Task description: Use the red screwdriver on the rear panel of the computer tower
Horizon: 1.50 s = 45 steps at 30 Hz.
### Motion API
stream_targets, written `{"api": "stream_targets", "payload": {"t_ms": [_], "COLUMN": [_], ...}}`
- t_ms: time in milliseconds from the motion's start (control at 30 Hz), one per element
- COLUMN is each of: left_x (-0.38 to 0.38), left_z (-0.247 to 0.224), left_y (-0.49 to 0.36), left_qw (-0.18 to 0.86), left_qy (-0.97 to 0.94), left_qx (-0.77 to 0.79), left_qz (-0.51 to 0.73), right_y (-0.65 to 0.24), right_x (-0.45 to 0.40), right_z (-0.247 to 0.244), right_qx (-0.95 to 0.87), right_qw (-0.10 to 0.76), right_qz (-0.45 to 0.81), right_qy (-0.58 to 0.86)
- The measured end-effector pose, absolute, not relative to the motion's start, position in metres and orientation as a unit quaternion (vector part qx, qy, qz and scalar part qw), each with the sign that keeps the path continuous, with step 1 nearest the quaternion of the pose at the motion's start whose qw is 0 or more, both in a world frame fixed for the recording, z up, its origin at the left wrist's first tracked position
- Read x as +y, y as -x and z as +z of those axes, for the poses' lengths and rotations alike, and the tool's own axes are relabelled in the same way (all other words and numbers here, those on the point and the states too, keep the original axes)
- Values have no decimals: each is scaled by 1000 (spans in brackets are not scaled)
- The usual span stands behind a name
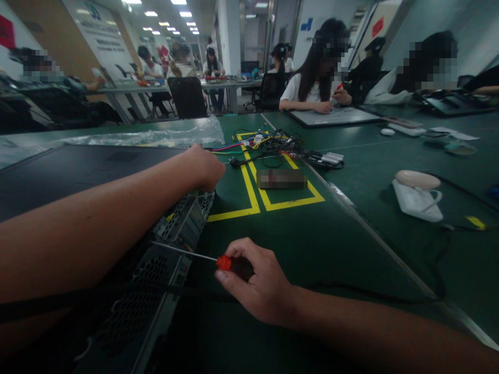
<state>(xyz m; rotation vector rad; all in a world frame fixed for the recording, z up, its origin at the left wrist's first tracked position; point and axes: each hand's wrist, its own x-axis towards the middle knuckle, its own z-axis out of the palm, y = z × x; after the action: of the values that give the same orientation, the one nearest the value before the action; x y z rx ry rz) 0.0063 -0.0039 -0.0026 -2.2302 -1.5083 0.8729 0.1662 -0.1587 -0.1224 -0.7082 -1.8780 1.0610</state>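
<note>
A black desktop computer case (58, 169) lies at the left, its metal back panel with vents and ports facing right. My right hand (268, 283) is closed around the handle of a screwdriver (224, 262) with a red collar. Its long thin shaft points left, and the tip end reaches the back panel beside the slots. My left hand (205, 169) is closed at the far back corner of the case, over its top edge. Its fingertips are turned away, so what they hold is hidden. My left forearm crosses above the case.
Beyond my hands lie tangled cables (276, 143), a black plug (235, 162) and a blurred block (281, 179) among yellow tape lines. Clear plastic wrap (175, 132) lies behind the case. A computer mouse (418, 179) sits at the right. Several people work across the room.
</note>
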Motion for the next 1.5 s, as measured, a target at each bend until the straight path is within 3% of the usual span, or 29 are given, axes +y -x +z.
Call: {"api": "stream_targets", "payload": {"t_ms": [300, 733, 1033, 1233, 1300, 1433, 1500], "left_x": [-6, -5, -4, -7, -9, -10, -9], "left_z": [0, -1, -1, -1, 0, 2, 1], "left_y": [-8, -7, -6, -8, -9, -11, -11], "left_qw": [150, 147, 129, 148, 154, 144, 133], "left_qy": [774, 776, 784, 776, 773, 773, 772], "left_qx": [-532, -531, -539, -537, -535, -540, -549], "left_qz": [309, 308, 280, 296, 306, 300, 292], "right_y": [-167, -166, -169, -188, -199, -214, -217], "right_x": [-157, -158, -160, -140, -131, -127, -142], "right_z": [-121, -118, -107, -62, -35, 11, 8], "right_qx": [-773, -776, -802, -841, -876, -846, -825], "right_qw": [428, 404, 320, 279, 210, 128, 146], "right_qz": [368, 396, 458, 422, 403, 499, 531], "right_qy": [289, 279, 214, 193, 163, 135, 129]}}
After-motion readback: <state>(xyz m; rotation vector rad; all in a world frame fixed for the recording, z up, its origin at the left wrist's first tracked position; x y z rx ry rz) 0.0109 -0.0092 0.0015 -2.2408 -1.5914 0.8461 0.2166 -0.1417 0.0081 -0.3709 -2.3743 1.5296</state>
